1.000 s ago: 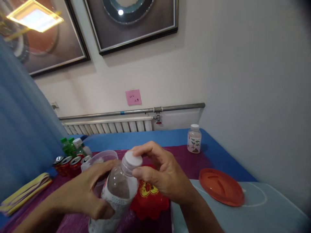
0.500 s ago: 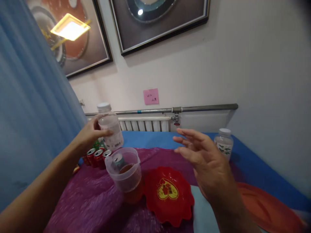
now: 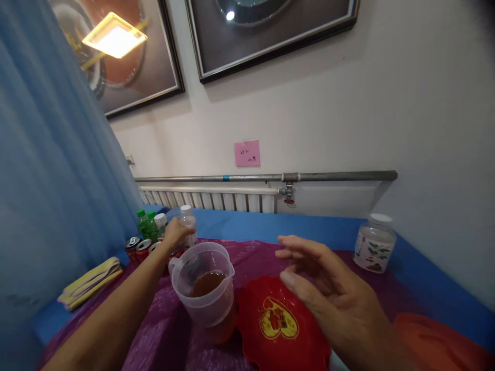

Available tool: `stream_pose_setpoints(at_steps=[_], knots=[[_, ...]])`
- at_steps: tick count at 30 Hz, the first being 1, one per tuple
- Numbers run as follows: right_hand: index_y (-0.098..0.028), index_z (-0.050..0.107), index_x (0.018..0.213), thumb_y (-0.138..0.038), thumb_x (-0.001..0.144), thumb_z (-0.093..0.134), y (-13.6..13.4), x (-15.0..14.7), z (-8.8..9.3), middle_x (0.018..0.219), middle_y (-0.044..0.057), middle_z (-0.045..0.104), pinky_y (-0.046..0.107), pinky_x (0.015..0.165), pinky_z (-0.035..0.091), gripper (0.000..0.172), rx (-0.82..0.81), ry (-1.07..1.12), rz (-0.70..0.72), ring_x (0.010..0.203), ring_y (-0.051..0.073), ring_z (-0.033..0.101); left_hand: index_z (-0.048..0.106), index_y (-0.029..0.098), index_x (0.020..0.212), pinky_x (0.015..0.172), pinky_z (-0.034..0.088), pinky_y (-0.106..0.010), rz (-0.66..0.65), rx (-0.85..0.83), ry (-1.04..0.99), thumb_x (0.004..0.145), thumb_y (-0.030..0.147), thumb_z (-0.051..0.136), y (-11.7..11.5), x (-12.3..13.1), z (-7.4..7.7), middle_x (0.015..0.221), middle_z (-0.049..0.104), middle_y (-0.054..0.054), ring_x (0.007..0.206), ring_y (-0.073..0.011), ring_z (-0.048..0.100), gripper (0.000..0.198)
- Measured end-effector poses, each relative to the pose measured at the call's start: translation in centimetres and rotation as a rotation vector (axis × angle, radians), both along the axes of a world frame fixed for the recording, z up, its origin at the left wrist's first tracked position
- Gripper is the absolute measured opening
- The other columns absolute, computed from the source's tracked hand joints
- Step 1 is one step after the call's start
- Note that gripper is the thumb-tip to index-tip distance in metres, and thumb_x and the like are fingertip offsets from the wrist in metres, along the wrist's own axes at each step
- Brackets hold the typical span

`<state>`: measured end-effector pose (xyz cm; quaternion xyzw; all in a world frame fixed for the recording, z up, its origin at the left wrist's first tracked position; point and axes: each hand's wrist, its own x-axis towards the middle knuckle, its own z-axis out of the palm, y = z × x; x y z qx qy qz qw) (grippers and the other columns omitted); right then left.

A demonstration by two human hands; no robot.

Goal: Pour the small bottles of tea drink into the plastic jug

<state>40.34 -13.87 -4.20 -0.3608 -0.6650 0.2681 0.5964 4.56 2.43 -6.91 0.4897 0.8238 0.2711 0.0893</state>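
Note:
My left hand (image 3: 175,236) reaches to the far left of the table and is wrapped round a clear white-capped bottle (image 3: 188,226), which stands beside the green bottles (image 3: 145,224) and red cans (image 3: 138,246). My right hand (image 3: 325,281) hovers open, fingers stretched out, above a red scalloped dish (image 3: 275,324) with a gold emblem. Between the hands stands a clear plastic jug (image 3: 205,288) holding brown liquid.
A labelled white-capped jar (image 3: 374,250) stands at the right on the blue cloth (image 3: 301,226). An orange lid (image 3: 444,345) lies at the lower right. Folded yellow cloths (image 3: 91,281) lie at the left by a blue curtain (image 3: 50,170). A radiator and pipe run along the wall.
My left hand carried the bottle from in front of me out to the far left and lowered it beside the other bottles. My right hand let go of the cap and opened.

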Motion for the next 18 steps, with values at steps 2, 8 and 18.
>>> stream_pose_setpoints(at_steps=[2, 8, 18], knots=[[-0.031, 0.067, 0.115, -0.034, 0.086, 0.065, 0.0, -0.2, 0.0, 0.102, 0.004, 0.075, 0.032, 0.078, 0.062, 0.029, -0.020, -0.044, 0.005, 0.086, 0.019, 0.073, 0.063, 0.015, 0.113, 0.089, 0.057, -0.042, 0.019, -0.071, 0.019, 0.088, 0.041, 0.068, 0.4, -0.2, -0.8, 0.112, 0.065, -0.009, 0.101, -0.0220, 0.064, 0.036], [-0.030, 0.068, 0.113, -0.030, 0.085, 0.064, -0.4, -0.9, 0.3, 0.101, 0.004, 0.076, 0.031, 0.077, 0.063, 0.028, 0.034, -0.138, 0.016, 0.085, 0.019, 0.075, 0.063, 0.015, 0.115, 0.087, 0.058, -0.040, 0.053, -0.182, 0.038, 0.088, 0.040, 0.068, 1.3, -0.9, -1.9, 0.113, 0.065, -0.008, 0.102, -0.0228, 0.064, 0.037], [-0.031, 0.069, 0.108, -0.021, 0.085, 0.062, -1.3, -1.2, 1.0, 0.096, -0.001, 0.075, 0.023, 0.073, 0.061, 0.026, 0.177, -0.209, 0.019, 0.077, 0.014, 0.073, 0.062, 0.016, 0.118, 0.088, 0.058, -0.041, 0.040, -0.261, 0.125, 0.089, 0.041, 0.067, 1.1, -0.6, -1.4, 0.116, 0.064, -0.010, 0.103, -0.0224, 0.064, 0.039]])
